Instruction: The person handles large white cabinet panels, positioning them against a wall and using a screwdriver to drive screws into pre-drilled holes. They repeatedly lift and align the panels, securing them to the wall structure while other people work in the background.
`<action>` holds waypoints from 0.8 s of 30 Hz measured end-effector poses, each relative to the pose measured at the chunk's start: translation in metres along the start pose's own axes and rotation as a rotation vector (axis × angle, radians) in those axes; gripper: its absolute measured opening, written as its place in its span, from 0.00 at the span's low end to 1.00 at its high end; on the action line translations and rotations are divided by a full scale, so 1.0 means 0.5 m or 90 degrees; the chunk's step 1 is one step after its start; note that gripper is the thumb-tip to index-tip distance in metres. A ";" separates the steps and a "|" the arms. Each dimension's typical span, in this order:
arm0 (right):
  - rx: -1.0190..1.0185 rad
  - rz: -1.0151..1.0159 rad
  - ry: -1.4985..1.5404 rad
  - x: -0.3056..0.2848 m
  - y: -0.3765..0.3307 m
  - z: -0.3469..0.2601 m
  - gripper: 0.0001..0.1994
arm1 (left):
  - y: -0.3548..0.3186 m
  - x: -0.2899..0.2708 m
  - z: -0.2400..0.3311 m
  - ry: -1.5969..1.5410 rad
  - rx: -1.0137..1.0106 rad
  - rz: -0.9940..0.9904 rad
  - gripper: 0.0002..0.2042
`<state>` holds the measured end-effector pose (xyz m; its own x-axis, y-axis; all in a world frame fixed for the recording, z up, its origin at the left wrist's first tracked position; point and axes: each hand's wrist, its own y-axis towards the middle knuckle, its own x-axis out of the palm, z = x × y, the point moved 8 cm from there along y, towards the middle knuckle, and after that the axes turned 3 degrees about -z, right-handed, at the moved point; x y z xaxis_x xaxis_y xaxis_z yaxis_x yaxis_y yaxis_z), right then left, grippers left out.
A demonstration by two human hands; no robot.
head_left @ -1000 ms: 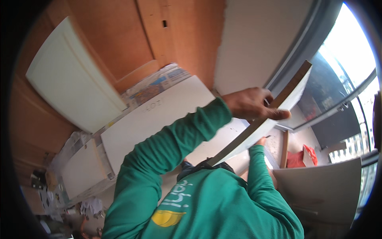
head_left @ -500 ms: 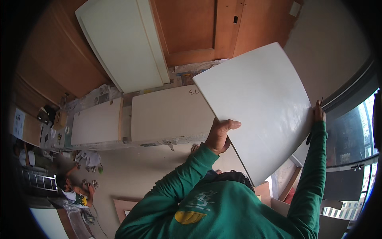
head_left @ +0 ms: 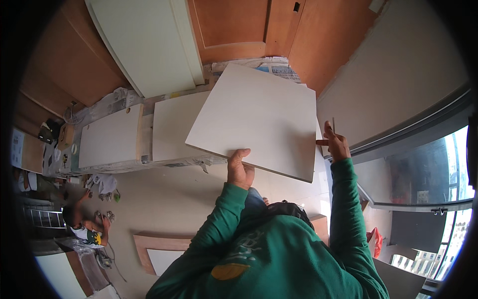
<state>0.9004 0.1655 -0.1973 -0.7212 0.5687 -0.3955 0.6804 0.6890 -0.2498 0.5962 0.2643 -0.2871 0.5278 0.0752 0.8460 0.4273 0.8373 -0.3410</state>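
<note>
My left hand (head_left: 240, 169) is closed on the near edge of a flat white panel (head_left: 264, 119), with the thumb over its top face. The panel is held raised and slightly tilted. At its right edge, my right hand (head_left: 337, 146) has one finger against or very near the side. A thin grey stick-like thing (head_left: 333, 124) sticks up from the fingers of that hand; its kind cannot be made out. Under and behind the raised panel, another white panel (head_left: 174, 119) lies on a low, paper-covered support.
One more white panel (head_left: 109, 137) lies farther left. A tall pale board (head_left: 144, 45) leans at the back beside an orange-brown wooden door (head_left: 231, 25). At the lower left a person (head_left: 92, 229) crouches on the floor. Windows (head_left: 423, 174) line the right; a wood-edged piece (head_left: 144, 251) lies near my left arm.
The raised panel has swung from a steep slant to a flatter position, moving left over the support. Both my hands moved left with it; the right hand came down closer to my body.
</note>
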 end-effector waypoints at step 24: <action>-0.243 0.003 -0.457 0.044 0.299 0.107 0.34 | 0.053 0.006 -0.197 0.242 -0.098 0.074 0.22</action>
<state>0.9931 0.2572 -0.2907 -0.3712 0.2347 -0.8984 0.4977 0.8671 0.0209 0.6812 0.2335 -0.3338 0.7994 -0.0650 0.5972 0.4390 0.7419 -0.5068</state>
